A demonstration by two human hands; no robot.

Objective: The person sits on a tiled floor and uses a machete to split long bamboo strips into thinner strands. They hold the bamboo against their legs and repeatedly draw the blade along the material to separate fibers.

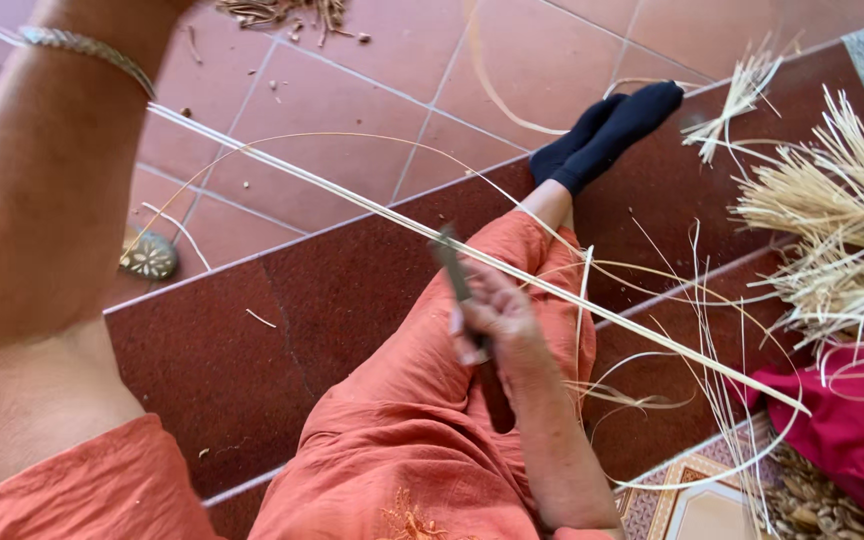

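1. The long pale cane strip [512,272] runs aslant from the upper left down to the lower right. Its upper end passes behind the raised left forearm, so where it is gripped is hidden.
2. The left hand is cut off by the top edge; only the arm with a silver bracelet [87,48] shows, so I cannot tell its grip.
3. The right hand [492,315] is closed around a knife [455,275] with a dark handle. The blade stands up from the fist and meets the strip just above the knuckles.
4. The strip is thin, flat and straw-coloured, and looks like 2 strands lying close together.
5. Loose curled strips [652,400] lie around the orange-trousered leg [402,420] on the dark red step [252,340].
6. A bundle of cut cane [832,230] lies at the right, partly cut off by the frame.
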